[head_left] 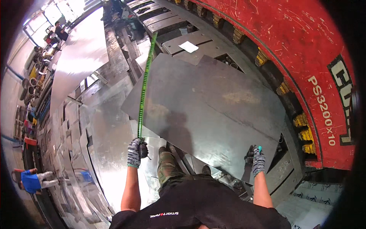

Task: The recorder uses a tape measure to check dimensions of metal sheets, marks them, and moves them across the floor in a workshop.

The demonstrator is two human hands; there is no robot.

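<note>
Head view. Left hand, gloved, fingers closed around the case of a green tape measure whose blade runs away along the left edge of a large dark steel sheet. Right hand, gloved, fingers closed on the sheet's near right corner. The sheet lies flat on the grey machine surface, beside the red machine frame. A white paper slip rests beyond the sheet; bright metal offcuts lie on the left
</note>
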